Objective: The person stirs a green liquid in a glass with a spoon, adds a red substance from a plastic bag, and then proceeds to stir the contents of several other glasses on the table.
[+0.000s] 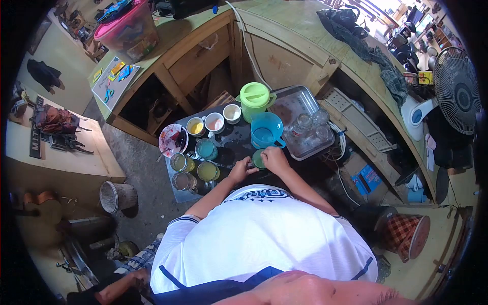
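Note:
Close to my chest, a glass mug (258,159) with green liquid stands at the near edge of a dark low table (231,147). My left hand (242,171) is closed at the mug's left side, apparently on its handle. Fingers of my right hand (275,159) are pinched together over the mug's right rim; whatever they hold is hidden. Just beyond is a blue pitcher (267,131), and behind it a green lidded pitcher (254,99). Left of my hands are glass mugs of yellowish drink (208,171) and a mug of teal drink (206,148).
Three white cups (214,122) with contents line the table's far side, near a patterned bowl (173,139). A metal tray (305,107) holds upturned glasses (321,133). Wooden counters (198,51) surround the table. A bucket (117,196), a fan (457,91) and another person's arm (119,287) are around.

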A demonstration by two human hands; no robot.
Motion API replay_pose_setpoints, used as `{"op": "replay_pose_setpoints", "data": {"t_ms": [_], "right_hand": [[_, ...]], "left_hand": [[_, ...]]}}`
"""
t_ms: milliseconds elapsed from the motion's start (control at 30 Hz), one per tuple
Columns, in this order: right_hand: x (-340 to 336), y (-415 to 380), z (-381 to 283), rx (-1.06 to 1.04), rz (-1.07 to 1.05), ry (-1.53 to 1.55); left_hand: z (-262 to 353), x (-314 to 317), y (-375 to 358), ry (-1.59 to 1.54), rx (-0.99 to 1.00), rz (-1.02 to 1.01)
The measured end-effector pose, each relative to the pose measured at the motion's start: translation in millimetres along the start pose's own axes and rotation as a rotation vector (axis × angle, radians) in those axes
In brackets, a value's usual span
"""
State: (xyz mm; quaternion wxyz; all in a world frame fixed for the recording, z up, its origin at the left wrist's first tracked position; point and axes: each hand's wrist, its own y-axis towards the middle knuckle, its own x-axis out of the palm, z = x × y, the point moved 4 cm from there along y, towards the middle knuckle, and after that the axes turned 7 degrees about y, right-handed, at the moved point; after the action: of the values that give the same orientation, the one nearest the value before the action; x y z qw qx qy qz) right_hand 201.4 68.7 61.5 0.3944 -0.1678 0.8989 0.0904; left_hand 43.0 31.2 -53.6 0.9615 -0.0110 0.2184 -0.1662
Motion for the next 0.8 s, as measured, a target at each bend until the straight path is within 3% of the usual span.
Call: {"op": "replay_pose_setpoints", "data": {"t_ms": [100, 200, 300, 400, 500, 633, 733, 800], "right_hand": [[-6, -2, -5, -0.069, 0.158, 0.118], [0, -2, 1, 0.009, 0.015, 0.028], [-6, -2, -6, -0.084, 0.160, 0.142], [1, -2, 1, -0.038, 0.015, 0.033], [-5, -2, -4, -0.061, 0.152, 0.124], [0, -2, 0, 0.016, 0.031, -0.007], [-5, -3, -2, -0.031, 0.161, 0.123], [2, -4, 2, -0.010, 0.037, -0.003]], "left_hand": [[-6, 3, 2, -0.057, 0.036, 0.023], [1, -1, 0, 0.002, 0.004, 0.005], [19, -7, -3, -0.074, 0.054, 0.031], [20, -9, -1, 0.085, -0.004, -0.031], [30, -12, -3, 0.063, -0.009, -0.027], [34, -13, -4, 0.048, 0.024, -0.001], [33, -14, -3, 0.078, 0.031, -0.001], [29, -12, -3, 0.070, -0.005, -0.030]]}}
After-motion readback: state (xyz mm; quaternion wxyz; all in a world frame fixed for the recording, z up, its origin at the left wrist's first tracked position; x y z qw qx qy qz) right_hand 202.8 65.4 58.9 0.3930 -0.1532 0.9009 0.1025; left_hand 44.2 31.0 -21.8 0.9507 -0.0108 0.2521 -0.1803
